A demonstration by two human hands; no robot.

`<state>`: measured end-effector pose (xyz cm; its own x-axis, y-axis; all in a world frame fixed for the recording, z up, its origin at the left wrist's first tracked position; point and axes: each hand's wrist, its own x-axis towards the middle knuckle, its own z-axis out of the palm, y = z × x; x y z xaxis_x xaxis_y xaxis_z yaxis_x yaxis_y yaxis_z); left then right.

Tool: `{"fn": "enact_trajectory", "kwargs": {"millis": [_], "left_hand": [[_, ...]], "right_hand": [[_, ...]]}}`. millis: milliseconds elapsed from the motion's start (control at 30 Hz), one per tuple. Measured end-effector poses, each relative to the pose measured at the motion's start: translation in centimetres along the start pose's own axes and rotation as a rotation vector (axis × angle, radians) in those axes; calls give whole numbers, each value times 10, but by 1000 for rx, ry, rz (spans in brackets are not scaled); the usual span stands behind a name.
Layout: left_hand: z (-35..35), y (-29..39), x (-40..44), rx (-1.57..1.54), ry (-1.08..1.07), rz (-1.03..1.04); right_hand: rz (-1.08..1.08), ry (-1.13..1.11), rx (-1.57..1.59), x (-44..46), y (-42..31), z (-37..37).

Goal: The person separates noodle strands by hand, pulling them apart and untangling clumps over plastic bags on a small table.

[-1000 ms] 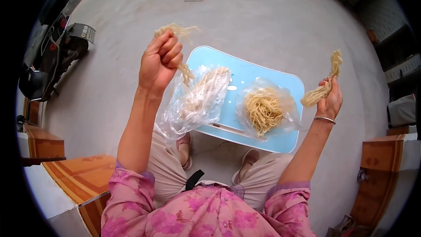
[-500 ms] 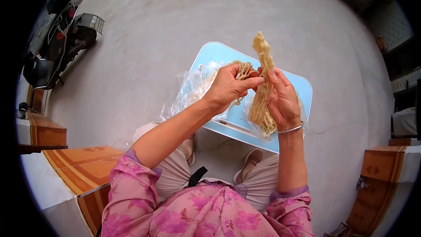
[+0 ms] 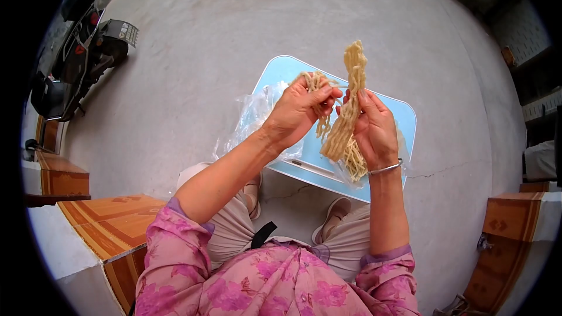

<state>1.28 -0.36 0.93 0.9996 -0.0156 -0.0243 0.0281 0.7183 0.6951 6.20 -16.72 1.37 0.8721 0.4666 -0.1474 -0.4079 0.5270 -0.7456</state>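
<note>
My right hand (image 3: 374, 129) grips a long, stiff, wavy strip of pale yellow noodle-like strands (image 3: 354, 70), its upper end standing above the fingers and its lower end slanting down to the left. My left hand (image 3: 298, 108) is closed on a looser bundle of similar strands (image 3: 322, 123), some dangling below the fingers. A thin strand seems to run between the two hands. Beneath them is a small light-blue table (image 3: 281, 69). More noodle-like strands (image 3: 355, 161) lie in clear plastic under my right hand. A crumpled clear plastic bag (image 3: 252, 114) lies at the table's left side.
A slot (image 3: 313, 168) runs along the table's near edge. Brown tiled ledges (image 3: 111, 222) stand at lower left and right. A parked motorbike or scooter (image 3: 88, 58) is at upper left on the grey concrete floor (image 3: 205, 35).
My left hand has drawn slightly left and turned, showing more of its bundle hanging down. The strip in my right hand has tilted, with its top moving right and its lower end left.
</note>
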Motion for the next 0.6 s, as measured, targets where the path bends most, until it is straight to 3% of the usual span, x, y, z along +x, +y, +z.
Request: {"fn": "enact_trajectory", "kwargs": {"millis": [167, 267, 333, 400, 600], "left_hand": [[5, 34, 2, -89, 83, 176], [-8, 29, 3, -78, -11, 21], [6, 21, -4, 147, 23, -228], [-4, 26, -4, 136, -100, -436], [-28, 108, -7, -334, -60, 262]], "right_hand": [[-78, 139, -18, 9, -18, -19], [-84, 143, -81, 4, -21, -12], [-70, 106, -121, 2, -17, -4], [-128, 125, -127, 7, -28, -22], [-425, 386, 123, 15, -92, -116]]}}
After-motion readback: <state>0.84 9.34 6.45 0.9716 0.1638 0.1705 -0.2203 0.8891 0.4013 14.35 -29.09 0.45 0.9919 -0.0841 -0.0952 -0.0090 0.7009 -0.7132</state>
